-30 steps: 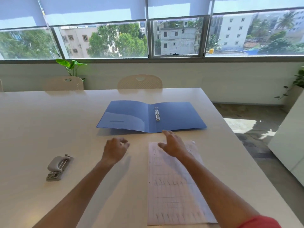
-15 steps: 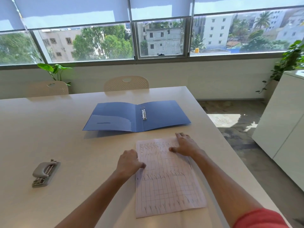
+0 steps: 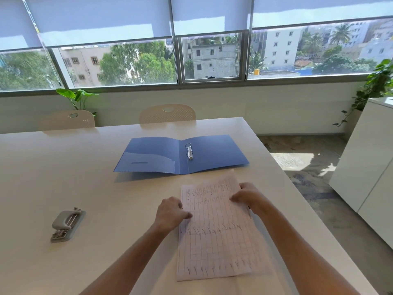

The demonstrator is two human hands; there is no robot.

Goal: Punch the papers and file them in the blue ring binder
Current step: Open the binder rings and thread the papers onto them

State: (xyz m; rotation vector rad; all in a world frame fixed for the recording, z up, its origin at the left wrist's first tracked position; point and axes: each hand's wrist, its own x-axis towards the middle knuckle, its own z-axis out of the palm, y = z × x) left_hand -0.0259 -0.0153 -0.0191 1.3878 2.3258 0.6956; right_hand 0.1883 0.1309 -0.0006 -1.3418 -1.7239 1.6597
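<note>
Left hand [image 3: 171,211] pinching the near-left edge of the papers [image 3: 214,228], thumb on top; right hand [image 3: 247,195] gripping the far-right edge, that corner lifted off the table [image 3: 63,167]. Sheets just in front of the open blue ring binder [image 3: 180,155], rings [image 3: 189,151] bare. Hole punch [image 3: 67,224] untouched, well to the left of the binder and nearer. Judged barely begun: papers gathered only, punching and filing both left.
</note>
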